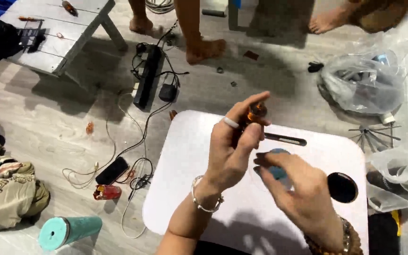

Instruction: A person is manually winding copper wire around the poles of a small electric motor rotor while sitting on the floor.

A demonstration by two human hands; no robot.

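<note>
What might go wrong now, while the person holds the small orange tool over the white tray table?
1. The small tool with the orange handle is held high in the left hand by fingers only; it may slip and fall.
2. The small blue round piece in the right hand could drop and roll off the white tray table.
3. The black cables lie loose on the floor near another person's bare foot; someone may trip.
</note>
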